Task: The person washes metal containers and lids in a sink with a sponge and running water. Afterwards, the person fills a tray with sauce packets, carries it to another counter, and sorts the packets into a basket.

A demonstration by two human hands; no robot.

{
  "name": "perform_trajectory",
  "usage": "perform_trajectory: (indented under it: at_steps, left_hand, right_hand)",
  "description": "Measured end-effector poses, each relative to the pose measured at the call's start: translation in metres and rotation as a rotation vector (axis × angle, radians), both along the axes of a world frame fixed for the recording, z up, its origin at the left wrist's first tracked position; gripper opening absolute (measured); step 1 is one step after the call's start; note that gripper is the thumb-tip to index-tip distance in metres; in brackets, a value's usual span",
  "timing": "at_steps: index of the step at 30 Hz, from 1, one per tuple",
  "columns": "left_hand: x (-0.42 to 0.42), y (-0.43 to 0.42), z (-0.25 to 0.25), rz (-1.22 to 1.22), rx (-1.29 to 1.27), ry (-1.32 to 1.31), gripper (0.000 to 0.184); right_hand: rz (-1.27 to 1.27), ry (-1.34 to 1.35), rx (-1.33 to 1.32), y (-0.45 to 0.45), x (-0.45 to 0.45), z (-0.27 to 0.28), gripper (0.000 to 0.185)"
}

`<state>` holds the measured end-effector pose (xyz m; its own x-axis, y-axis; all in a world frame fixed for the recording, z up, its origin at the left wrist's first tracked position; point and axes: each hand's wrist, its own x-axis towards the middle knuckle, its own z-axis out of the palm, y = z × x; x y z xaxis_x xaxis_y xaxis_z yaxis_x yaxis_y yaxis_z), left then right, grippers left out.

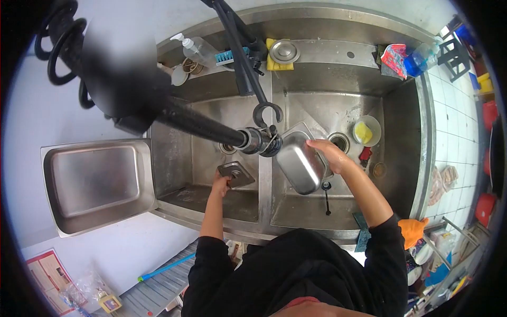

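1. Nearest me are my black sleeves (214, 259), with both bare forearms reaching over the near edge of a double steel sink.
2. At that edge, beside my right sleeve, a dark green cloth (363, 232) hangs, and an orange glove-like item (413, 232) sits just right of it.
3. In the right basin (393, 185), a dark long-handled utensil (327, 203) lies with its handle toward me.
4. My left hand (221, 182) is closed on the edge of a flat steel lid (237, 174), which I hold tilted over the left basin (237, 208).
5. My right hand (334, 153) holds a steel pan (300, 166) by its side, rounded underside upward, over the right basin near the divider; some of my fingers are hidden behind it.
6. Left of the sink rests a large steel tray (97, 182).
7. Beyond my right hand are a drain (338, 141) and a pale bowl (376, 132) with something yellow inside; a small red item (365, 154) lies just below the bowl.
8. The black sprayer head (259, 141) hangs just beside my pan.
9. Farthest, on the back ledge, stand a pump bottle (199, 52), a blue-bristled brush (231, 56) and a round lid (285, 52) on a yellow cloth (272, 62).
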<state>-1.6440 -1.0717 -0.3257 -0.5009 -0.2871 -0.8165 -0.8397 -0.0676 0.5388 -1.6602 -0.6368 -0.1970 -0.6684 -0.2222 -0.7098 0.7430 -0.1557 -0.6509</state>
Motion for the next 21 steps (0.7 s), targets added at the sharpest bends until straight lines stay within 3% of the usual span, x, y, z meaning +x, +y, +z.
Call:
perform_trajectory:
  at_steps: [1,3,5,6,7,9,11,12,13,14,15,16,17,19,21]
  left_hand:
    - [-0.001,0.004,-0.007,-0.077,0.001,-0.010,0.082]
    - [-0.006,0.013,-0.023,-0.161,0.007,-0.020,0.087]
    - [-0.009,0.019,-0.037,-0.243,-0.043,-0.016,0.089]
    - [-0.008,0.020,-0.045,-0.245,-0.040,-0.018,0.089]
    - [-0.007,0.023,-0.053,-0.272,-0.052,0.061,0.081]
    - [-0.011,0.027,-0.056,-0.304,-0.061,0.141,0.074]
    - [-0.022,0.037,-0.027,-0.592,-0.212,0.230,0.055]
    - [-0.027,0.045,-0.011,-0.595,-0.210,0.237,0.055]
    - [-0.027,0.051,0.008,-0.616,-0.398,0.311,0.043]
    - [-0.027,0.057,0.029,-0.636,-0.588,0.384,0.033]
    - [-0.028,0.065,0.051,-0.642,-0.590,0.386,0.033]
    - [-0.027,0.075,0.074,-0.581,-0.554,0.549,0.030]
    - [-0.026,0.088,0.097,-0.512,-0.513,0.711,0.028]
    - [-0.025,0.116,0.151,-0.509,-0.435,0.752,0.026]
    - [-0.019,0.136,0.176,-0.506,-0.354,0.788,0.026]
  right_hand:
    - [-0.109,-0.157,0.104,-0.001,-0.001,0.004,0.043]
    - [-0.170,-0.138,0.040,0.002,0.004,-0.003,0.043]
    - [-0.031,0.244,-0.042,0.001,0.010,0.005,0.043]
    - [0.022,0.351,-0.007,-0.002,0.012,0.005,0.034]
    - [0.162,0.541,0.225,-0.005,0.011,0.006,0.026]
    - [0.116,0.622,0.491,-0.017,0.014,0.022,0.023]
    - [0.168,0.710,0.619,-0.026,0.017,0.037,0.021]
    - [0.225,0.800,0.744,-0.028,0.017,0.040,0.020]
    - [0.224,0.798,0.744,-0.031,0.020,0.041,0.020]
    - [0.413,0.939,0.894,-0.034,0.023,0.040,0.022]
    - [0.604,1.076,1.042,-0.038,0.026,0.038,0.025]
    - [0.512,1.280,1.173,-0.042,0.032,0.027,0.028]
    - [0.510,1.284,1.176,-0.041,0.032,0.025,0.028]
    - [0.467,1.522,1.158,-0.041,0.032,0.024,0.026]
    - [0.458,1.547,1.171,-0.043,0.033,0.030,0.026]
